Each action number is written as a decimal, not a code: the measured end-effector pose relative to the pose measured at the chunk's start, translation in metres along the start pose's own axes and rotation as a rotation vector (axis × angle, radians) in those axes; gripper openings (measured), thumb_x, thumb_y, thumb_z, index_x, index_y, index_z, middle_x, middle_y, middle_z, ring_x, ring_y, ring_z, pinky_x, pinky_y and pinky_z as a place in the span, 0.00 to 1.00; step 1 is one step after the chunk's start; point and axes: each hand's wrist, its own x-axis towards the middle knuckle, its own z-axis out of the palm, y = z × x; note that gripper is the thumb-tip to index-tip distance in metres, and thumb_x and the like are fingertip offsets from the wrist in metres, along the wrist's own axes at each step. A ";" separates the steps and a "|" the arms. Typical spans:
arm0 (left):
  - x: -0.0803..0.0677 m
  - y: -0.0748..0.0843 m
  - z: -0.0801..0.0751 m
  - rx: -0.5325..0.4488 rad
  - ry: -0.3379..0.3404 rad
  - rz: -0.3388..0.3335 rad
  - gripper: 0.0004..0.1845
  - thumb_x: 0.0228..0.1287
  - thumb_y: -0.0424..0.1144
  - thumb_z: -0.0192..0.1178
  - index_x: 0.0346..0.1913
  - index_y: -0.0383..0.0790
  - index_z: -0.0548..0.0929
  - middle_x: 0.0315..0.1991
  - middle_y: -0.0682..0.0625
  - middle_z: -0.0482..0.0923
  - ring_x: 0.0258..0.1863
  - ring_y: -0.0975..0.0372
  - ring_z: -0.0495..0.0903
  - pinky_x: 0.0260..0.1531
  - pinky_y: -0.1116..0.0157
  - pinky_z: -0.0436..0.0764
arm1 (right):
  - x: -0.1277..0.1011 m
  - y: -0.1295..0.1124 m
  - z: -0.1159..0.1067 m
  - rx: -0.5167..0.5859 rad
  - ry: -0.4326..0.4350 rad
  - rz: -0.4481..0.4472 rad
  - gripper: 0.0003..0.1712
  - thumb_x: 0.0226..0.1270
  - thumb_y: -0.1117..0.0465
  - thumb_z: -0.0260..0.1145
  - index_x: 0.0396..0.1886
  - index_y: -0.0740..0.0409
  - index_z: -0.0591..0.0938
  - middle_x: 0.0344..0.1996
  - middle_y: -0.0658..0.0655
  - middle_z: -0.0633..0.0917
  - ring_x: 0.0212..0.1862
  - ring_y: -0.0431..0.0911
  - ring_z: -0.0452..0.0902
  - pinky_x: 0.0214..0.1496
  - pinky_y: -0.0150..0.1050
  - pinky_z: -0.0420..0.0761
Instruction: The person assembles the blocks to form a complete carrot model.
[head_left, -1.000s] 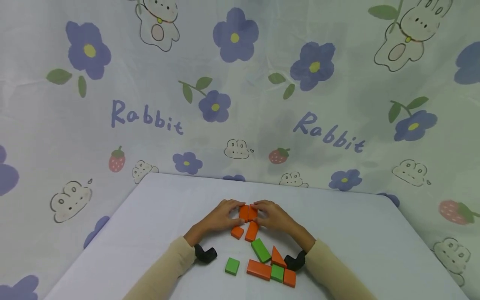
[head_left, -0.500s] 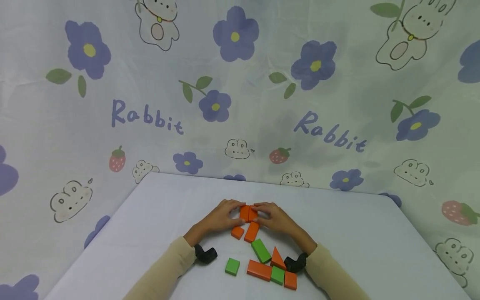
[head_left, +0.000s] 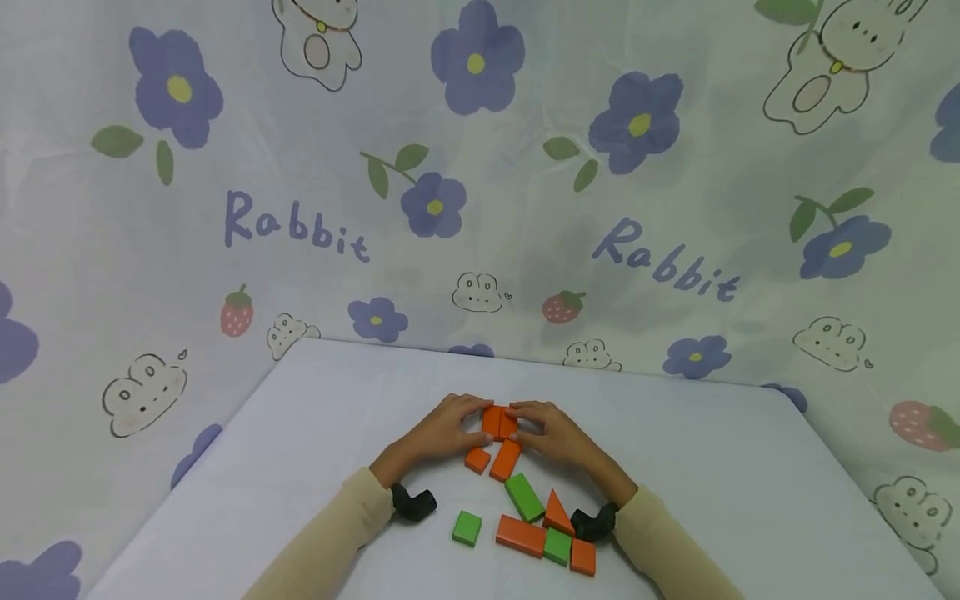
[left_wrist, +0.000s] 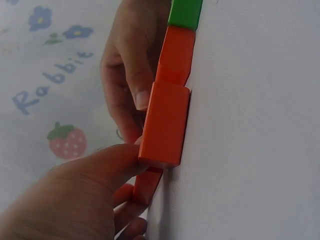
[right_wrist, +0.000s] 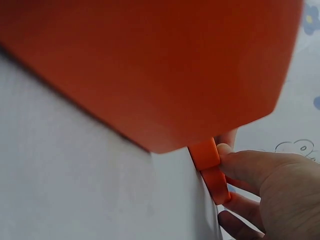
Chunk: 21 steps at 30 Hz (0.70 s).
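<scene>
Two small orange blocks (head_left: 498, 422) stand side by side, pressed together, at the middle of the white table (head_left: 697, 467). My left hand (head_left: 474, 419) pinches the left one and my right hand (head_left: 521, 423) pinches the right one. In the left wrist view the left thumb lies against the end of an orange block (left_wrist: 165, 125), and the other hand's fingers (left_wrist: 131, 65) touch its far side. In the right wrist view the right hand (right_wrist: 235, 172) grips the small orange blocks (right_wrist: 210, 165) behind a big blurred orange block (right_wrist: 150, 65).
Loose blocks lie nearer me: a small orange block (head_left: 477, 459), an orange bar (head_left: 506, 460), a green bar (head_left: 523, 497), an orange triangle (head_left: 557, 512), a green square (head_left: 467, 527), another orange bar (head_left: 520, 536), a green square (head_left: 557, 546) and an orange square (head_left: 582, 557). A flowered cloth (head_left: 300, 167) hangs behind the table.
</scene>
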 end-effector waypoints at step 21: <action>0.000 0.004 0.001 -0.024 -0.008 -0.036 0.34 0.64 0.55 0.66 0.71 0.48 0.73 0.68 0.49 0.73 0.65 0.54 0.69 0.66 0.49 0.72 | -0.010 -0.029 -0.022 0.035 -0.018 0.093 0.27 0.70 0.47 0.67 0.63 0.53 0.78 0.59 0.55 0.81 0.57 0.50 0.80 0.60 0.51 0.80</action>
